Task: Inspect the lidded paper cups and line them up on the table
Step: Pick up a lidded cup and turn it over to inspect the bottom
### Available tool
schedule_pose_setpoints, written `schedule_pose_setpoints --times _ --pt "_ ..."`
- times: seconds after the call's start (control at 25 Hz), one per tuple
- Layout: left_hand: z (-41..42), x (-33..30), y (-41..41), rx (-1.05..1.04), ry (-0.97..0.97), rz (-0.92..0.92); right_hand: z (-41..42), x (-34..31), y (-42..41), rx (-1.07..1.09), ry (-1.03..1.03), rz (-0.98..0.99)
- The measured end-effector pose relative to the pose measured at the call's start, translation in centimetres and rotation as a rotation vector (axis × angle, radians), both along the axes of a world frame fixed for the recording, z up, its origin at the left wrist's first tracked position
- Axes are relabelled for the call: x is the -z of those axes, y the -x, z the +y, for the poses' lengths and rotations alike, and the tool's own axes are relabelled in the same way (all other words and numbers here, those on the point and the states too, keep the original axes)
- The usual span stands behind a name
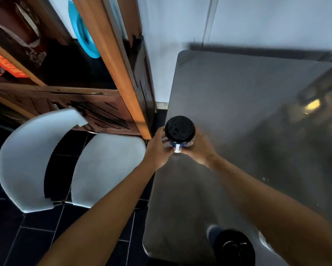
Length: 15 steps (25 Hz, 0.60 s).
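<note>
A paper cup with a black lid [179, 130] and a dark blue wall is held above the left edge of the grey table [238, 104]. My left hand [158, 150] grips it from the left and my right hand [199, 148] from the right, with the fingers wrapped around its lower part. A second cup with a black lid [234, 246] stands on the table near its front edge, partly under my right forearm. Whether the held cup's base touches the table is hidden by my hands.
A white chair [65, 162] stands left of the table on a dark tiled floor. Behind it is a brown wooden cabinet [107, 73] with a blue object [82, 29]. The table's far edge meets a pale wall [257, 20].
</note>
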<state>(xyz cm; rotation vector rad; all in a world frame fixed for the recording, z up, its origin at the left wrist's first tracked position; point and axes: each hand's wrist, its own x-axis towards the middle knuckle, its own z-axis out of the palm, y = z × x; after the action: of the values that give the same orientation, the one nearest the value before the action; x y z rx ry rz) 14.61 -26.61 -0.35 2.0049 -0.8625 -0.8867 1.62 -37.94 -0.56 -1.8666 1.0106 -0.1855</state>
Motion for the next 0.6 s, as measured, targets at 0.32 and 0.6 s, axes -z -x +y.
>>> schedule_pose_setpoints --times 0.32,0.6 --pt "-2.4 3.7 -1.0 -0.050 -0.095 -0.010 -1.6 2.6 -1.6 0.052 -0.014 -0.002" --pt "-1.0 3.1 -0.9 -0.055 -0.208 -0.003 -0.9 1.0 -0.4 0.050 -0.115 0.216"
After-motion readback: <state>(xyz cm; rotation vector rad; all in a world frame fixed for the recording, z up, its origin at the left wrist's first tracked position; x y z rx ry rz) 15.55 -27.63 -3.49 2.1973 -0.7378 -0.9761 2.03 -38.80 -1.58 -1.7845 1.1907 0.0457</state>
